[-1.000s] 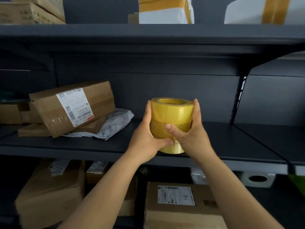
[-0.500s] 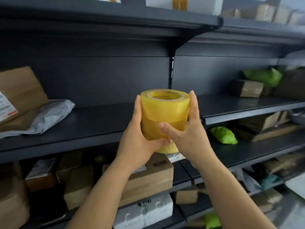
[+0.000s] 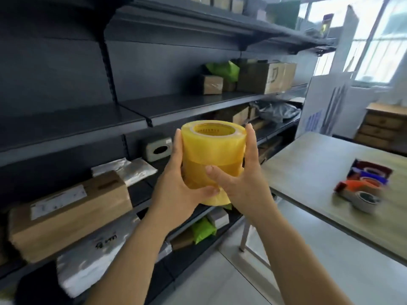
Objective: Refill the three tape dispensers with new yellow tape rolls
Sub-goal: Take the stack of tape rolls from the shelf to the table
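Note:
A stack of yellow tape rolls (image 3: 212, 150) stands upright between my two hands in the middle of the head view, held in the air in front of dark shelving. My left hand (image 3: 176, 186) grips the stack's left side, thumb curled under its lower part. My right hand (image 3: 244, 183) grips the right side, thumb across the front. On the wooden table (image 3: 308, 172) at the right lie three tape dispensers: a dark red one (image 3: 372, 169), a blue one (image 3: 370, 178) and an orange one (image 3: 357, 188), with used roll cores on them.
Dark metal shelves (image 3: 136, 119) run along the left with cardboard boxes (image 3: 70, 212), grey mailer bags (image 3: 125, 170) and green parcels (image 3: 224, 70). A white board (image 3: 326, 106) leans behind the table. Wooden drawers (image 3: 383, 126) stand at the far right. Pale floor shows below.
The view has swung right along the shelving, bringing the table and dispensers into sight. Both hands keep the same hold on the yellow stack, carried along with the turn.

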Demonstrator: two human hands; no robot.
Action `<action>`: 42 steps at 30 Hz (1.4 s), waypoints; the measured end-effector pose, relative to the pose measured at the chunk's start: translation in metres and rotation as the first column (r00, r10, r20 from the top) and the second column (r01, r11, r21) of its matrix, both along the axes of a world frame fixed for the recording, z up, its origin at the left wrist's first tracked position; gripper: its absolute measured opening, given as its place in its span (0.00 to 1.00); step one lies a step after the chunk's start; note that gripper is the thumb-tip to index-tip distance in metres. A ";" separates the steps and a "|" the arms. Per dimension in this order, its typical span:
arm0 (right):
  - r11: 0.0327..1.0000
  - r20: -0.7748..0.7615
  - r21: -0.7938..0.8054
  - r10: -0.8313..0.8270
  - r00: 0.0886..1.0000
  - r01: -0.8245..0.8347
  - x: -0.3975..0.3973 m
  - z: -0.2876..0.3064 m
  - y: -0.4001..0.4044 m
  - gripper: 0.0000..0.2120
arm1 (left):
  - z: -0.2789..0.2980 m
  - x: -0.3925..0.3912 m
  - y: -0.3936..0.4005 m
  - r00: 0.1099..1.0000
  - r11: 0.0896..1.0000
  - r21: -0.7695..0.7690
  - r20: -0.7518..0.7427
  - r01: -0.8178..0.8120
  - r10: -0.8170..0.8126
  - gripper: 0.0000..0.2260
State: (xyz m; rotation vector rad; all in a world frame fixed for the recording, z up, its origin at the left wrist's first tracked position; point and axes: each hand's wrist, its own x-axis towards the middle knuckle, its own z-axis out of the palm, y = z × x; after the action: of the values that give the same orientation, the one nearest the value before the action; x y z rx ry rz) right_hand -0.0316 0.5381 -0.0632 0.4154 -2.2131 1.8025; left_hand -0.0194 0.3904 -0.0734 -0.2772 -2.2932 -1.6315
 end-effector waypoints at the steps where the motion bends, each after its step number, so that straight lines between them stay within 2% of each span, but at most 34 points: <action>1: 1.000 0.015 0.008 -0.029 0.999 0.029 0.011 -0.002 0.020 0.51 | -0.003 0.006 0.019 1.000 1.000 0.000 0.011 0.027 -0.027 0.55; 6: 0.986 0.066 0.025 -0.165 0.984 0.164 0.067 -0.012 0.118 0.52 | -0.016 0.041 0.116 0.984 0.986 -0.004 0.057 0.167 -0.166 0.55; 9: 0.972 0.071 0.031 -0.235 0.969 0.233 0.096 -0.015 0.171 0.51 | -0.020 0.055 0.172 0.953 0.956 0.054 0.084 0.287 -0.291 0.55; 13: 0.930 0.073 0.022 -0.367 0.927 0.366 0.125 -0.020 0.232 0.51 | -0.022 0.060 0.239 0.900 0.905 0.017 0.101 0.425 -0.424 0.56; 16: 0.874 0.077 0.057 -0.486 0.871 0.483 0.141 -0.025 0.275 0.51 | -0.027 0.060 0.289 0.858 0.862 -0.013 0.110 0.507 -0.502 0.58; 19: 0.791 0.065 0.071 -0.611 0.789 0.607 0.149 -0.026 0.316 0.51 | -0.026 0.057 0.337 0.780 0.782 -0.003 0.069 0.624 -0.622 0.56; 25: 0.567 0.041 0.123 -0.823 0.567 0.814 0.165 -0.018 0.387 0.48 | -0.018 0.045 0.434 0.596 0.593 -0.108 -0.011 0.798 -0.803 0.53; 28: 0.484 0.069 0.126 -0.875 0.479 0.866 0.180 -0.014 0.414 0.45 | -0.017 0.045 0.477 0.462 0.458 -0.093 0.021 0.884 -0.887 0.53; 31: 0.411 0.096 0.093 -0.910 0.403 0.907 0.198 -0.017 0.444 0.44 | -0.023 0.053 0.520 0.379 0.372 -0.111 0.045 0.922 -0.925 0.54; 37: 0.314 0.172 0.047 -0.938 0.302 0.948 0.238 -0.025 0.518 0.49 | -0.031 0.085 0.609 0.256 0.253 -0.044 0.088 0.967 -0.963 0.53; 39: 0.308 0.178 0.033 -0.938 0.298 0.951 0.252 -0.027 0.548 0.49 | -0.035 0.097 0.641 0.221 0.219 -0.029 0.078 0.975 -0.972 0.52; 42: 0.325 0.175 0.034 -0.933 0.314 0.945 0.273 -0.024 0.598 0.49 | -0.031 0.120 0.689 0.229 0.230 0.003 0.096 0.973 -0.969 0.53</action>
State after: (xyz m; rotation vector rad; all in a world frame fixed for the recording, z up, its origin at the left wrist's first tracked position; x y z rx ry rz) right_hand 0.2416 1.1362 -0.0876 -0.9605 -1.7314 1.1786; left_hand 0.1006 1.0791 -0.1044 -2.1143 -2.2494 -1.9980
